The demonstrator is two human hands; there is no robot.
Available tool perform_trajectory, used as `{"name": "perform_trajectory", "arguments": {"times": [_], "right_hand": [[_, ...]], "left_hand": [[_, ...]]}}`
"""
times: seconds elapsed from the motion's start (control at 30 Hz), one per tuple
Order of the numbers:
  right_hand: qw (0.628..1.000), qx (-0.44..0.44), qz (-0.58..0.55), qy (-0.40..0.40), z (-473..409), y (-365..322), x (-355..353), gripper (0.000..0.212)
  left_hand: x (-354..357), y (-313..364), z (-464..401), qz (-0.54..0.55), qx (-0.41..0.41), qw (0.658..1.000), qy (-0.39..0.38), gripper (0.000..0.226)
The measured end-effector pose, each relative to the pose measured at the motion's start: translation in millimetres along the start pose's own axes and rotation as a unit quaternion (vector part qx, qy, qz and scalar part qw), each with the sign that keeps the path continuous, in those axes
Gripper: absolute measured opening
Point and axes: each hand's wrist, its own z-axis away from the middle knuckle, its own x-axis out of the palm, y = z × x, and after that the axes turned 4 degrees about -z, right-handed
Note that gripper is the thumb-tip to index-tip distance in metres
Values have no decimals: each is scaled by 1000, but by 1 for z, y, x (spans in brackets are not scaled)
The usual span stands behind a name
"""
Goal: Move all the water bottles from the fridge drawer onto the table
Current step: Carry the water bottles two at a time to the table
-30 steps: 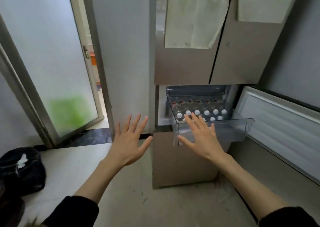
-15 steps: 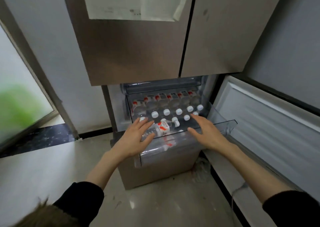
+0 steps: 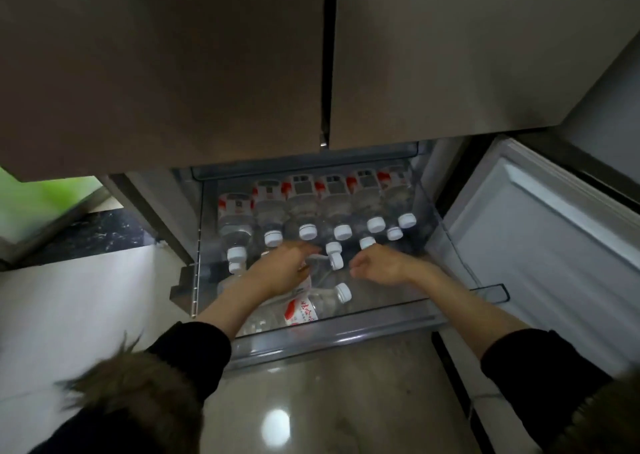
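The clear fridge drawer (image 3: pixel 349 330) stands pulled out below the closed upper doors. Several water bottles (image 3: pixel 341 211) with white caps and red labels fill its back row, their caps pointing toward me. Another water bottle (image 3: pixel 313 310) lies on its side at the front. My left hand (image 3: pixel 280 268) reaches down into the drawer, its fingers curled over a lying water bottle (image 3: pixel 333 260) just behind the cap. My right hand (image 3: pixel 381 263) hovers over the drawer's right part with loosely curled fingers, and I see nothing in it.
The lower fridge door (image 3: pixel 540 232) hangs open on the right, close to my right arm. The closed upper fridge doors (image 3: pixel 207 73) overhang the drawer. Glossy floor (image 3: pixel 311 401) lies under me. A dark threshold and a glass door (image 3: pixel 52 211) are at the left.
I have leaned in closer over the drawer. Both hands went from held out flat in front of the drawer to reaching down inside it among the bottles.
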Motion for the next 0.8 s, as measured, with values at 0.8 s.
{"name": "perform_trajectory", "arguments": {"times": [0.8], "right_hand": [[987,-102,-115,-45,-2,-15,-34,24]], "left_hand": [[-13,-4,-8,-40,-46,998,36,71]]}}
